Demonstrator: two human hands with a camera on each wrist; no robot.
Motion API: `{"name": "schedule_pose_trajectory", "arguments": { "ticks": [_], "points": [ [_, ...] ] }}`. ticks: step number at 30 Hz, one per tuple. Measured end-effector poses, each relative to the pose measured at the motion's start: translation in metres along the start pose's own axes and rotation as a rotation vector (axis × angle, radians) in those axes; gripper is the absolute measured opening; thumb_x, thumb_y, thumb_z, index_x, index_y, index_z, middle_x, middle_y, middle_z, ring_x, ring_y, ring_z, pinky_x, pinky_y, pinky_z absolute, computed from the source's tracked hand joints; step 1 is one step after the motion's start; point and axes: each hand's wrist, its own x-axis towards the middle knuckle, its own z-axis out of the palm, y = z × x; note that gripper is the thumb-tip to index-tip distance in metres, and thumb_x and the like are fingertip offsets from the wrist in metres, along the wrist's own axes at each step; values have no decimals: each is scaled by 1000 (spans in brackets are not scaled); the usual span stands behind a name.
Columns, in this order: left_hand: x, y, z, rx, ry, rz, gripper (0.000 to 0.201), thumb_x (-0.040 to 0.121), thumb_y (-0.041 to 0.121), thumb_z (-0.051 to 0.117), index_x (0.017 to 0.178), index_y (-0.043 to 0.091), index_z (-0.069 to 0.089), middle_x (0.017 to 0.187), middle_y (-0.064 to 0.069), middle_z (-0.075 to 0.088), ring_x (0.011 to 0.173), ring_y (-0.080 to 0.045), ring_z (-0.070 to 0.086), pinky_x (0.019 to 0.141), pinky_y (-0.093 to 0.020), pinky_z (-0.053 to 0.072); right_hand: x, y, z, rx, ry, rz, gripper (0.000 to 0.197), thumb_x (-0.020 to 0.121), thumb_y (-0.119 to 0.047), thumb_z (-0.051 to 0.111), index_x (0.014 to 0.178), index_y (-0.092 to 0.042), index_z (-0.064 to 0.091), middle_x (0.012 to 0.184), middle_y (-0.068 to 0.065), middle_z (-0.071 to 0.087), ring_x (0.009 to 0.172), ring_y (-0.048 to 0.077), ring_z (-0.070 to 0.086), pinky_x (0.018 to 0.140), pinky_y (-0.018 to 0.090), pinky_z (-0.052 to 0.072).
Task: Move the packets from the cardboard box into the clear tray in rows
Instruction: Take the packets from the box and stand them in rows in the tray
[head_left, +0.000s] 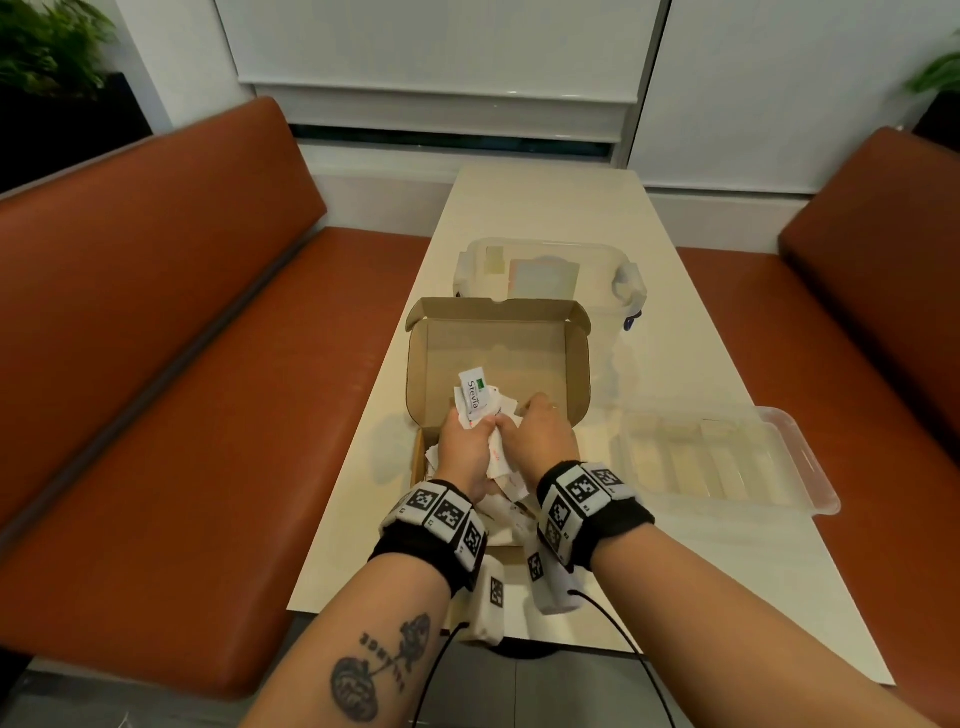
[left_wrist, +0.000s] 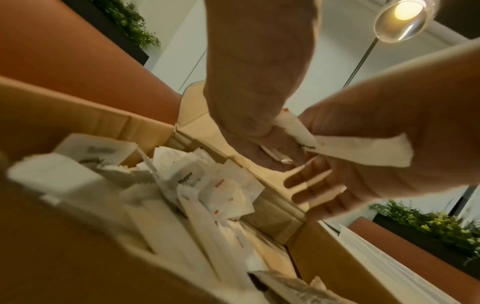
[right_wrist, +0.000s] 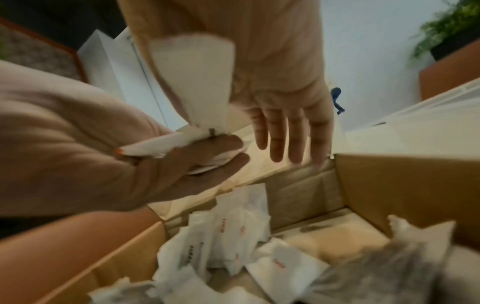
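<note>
Gripping packet bunch (head_left: 475, 402) w/ left hand (head_left: 464, 441), 1 cardboard box (head_left: 496, 338), 1 clear tray (head_left: 727, 462)

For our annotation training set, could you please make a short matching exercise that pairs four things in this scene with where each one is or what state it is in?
Things:
1. left hand
2. clear tray
3. cardboard box
4. lidded clear container

Places or states:
A. on the table beyond the box
B. open, loose packets inside
C. grips a bunch of packets
D. on the table right of the box

Pairs: 1-C, 2-D, 3-B, 4-A
</note>
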Motion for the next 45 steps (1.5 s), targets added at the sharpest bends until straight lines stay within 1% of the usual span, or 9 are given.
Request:
{"name": "schedule_pose_trajectory", "arguments": {
  "ticks": [3,7,11,19,25,30,33,38,45],
  "points": [
    [2,-1,1,4,32,-6,28,96,1,48,119,16,49,102,-4,62,86,-22,63,63,-31,51,-2,6,3,144,-131,129,53,91,-51,48,117,-5,42,102,8,61,79,22,56,53,26,38],
    [-2,0,4,47,53,-10,23,97,5,48,113,21,47,111,-11,62,98,-34,63,79,-50,55,0,5,2,376,-298,195,49,95,-46,43,114,0,45,84,12,63,59,19,56,45,26,40],
    [3,4,0,27,95,16,21,97,3,48,111,19,48,116,-14,61,100,-35,63,86,-54,53,0,2,-9,439,-299,163,34,97,-36,44,85,-5,51,48,2,53,26,9,41,30,13,28],
    [8,10,-2,-100,130,-5,29,97,5,47,124,17,48,116,-13,61,101,-35,63,83,-54,54,0,9,-20,588,-379,90,22,85,-18,69,90,-7,51,56,1,46,40,10,37,37,19,29],
    [10,15,-8,-247,126,-49,34,98,0,42,125,20,46,108,-6,60,87,-22,63,49,-34,57,10,15,-40,689,-271,56,9,84,-5,66,87,-2,58,59,5,48,36,6,38,39,18,38],
    [4,17,-7,-185,-47,-149,29,96,0,45,118,18,49,108,-7,60,92,-29,63,53,-39,60,19,8,-47,847,-148,-41,4,87,-4,62,84,-3,62,59,4,52,36,3,40,38,13,35],
    [-1,20,-3,-92,-200,-182,32,97,2,46,124,18,50,110,-10,64,91,-28,67,56,-39,60,20,0,-42,833,-152,-56,18,87,-1,62,104,-2,64,70,5,63,42,1,50,42,14,41],
    [-1,28,-3,6,-283,-184,32,97,3,46,123,21,52,113,-11,65,89,-27,70,55,-36,60,21,-4,-32,656,-123,-79,31,86,-9,65,118,-9,63,99,12,71,91,24,68,83,40,56],
    [2,40,-6,118,-343,-161,31,94,-1,47,103,28,56,114,-12,64,92,-30,68,58,-39,60,25,-9,-30,649,-92,-66,23,81,-12,72,102,-11,62,97,11,69,89,25,68,79,39,57]
  ]
}}
